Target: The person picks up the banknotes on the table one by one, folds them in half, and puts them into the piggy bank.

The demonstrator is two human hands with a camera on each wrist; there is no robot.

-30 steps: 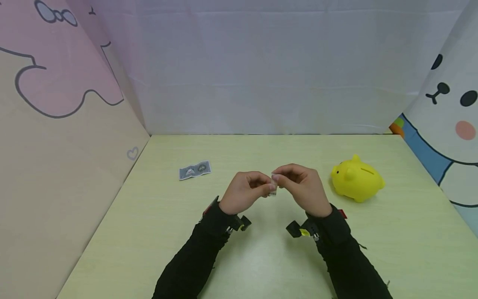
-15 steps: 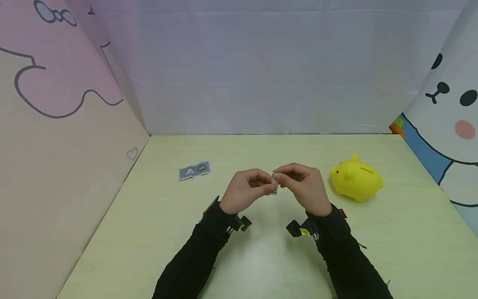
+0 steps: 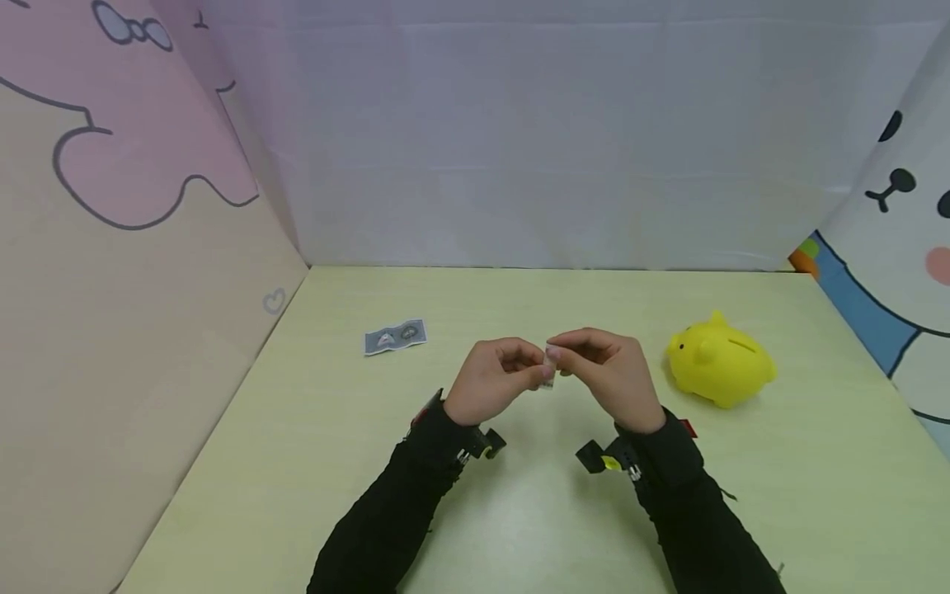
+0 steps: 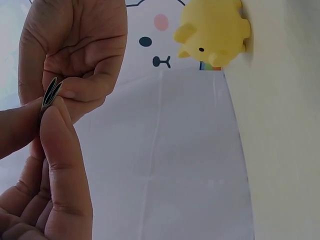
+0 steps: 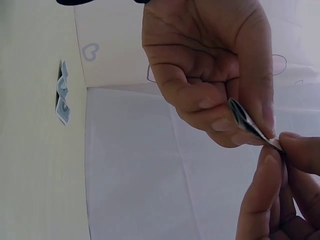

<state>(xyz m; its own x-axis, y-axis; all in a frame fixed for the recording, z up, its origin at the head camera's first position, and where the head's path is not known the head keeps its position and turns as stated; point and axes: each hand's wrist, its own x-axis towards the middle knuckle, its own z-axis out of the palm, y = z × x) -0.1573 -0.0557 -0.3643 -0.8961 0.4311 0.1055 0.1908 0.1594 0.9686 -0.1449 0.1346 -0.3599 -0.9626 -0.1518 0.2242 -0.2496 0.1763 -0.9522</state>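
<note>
A small folded banknote (image 3: 548, 383) is between my two hands above the middle of the table. My left hand (image 3: 491, 384) pinches its near end with thumb and fingers. My right hand (image 3: 612, 375) pinches its far end with thumb and forefinger. In the left wrist view the folded banknote (image 4: 51, 93) shows its layers edge-on, slightly apart at the top. The right wrist view shows the folded banknote (image 5: 244, 120) jutting past the left fingertips; much of it is hidden by the fingers.
A creased grey-blue banknote (image 3: 395, 337) lies flat on the table (image 3: 267, 462) to the back left. At the right stands a yellow piggy bank (image 3: 720, 363), a slot in its back. Cloth walls with cartoon prints enclose the left, back and right.
The head view has turned slightly left, so everything appears shifted a little to the right. Both hands keep their pinch on the folded banknote almost unmoved.
</note>
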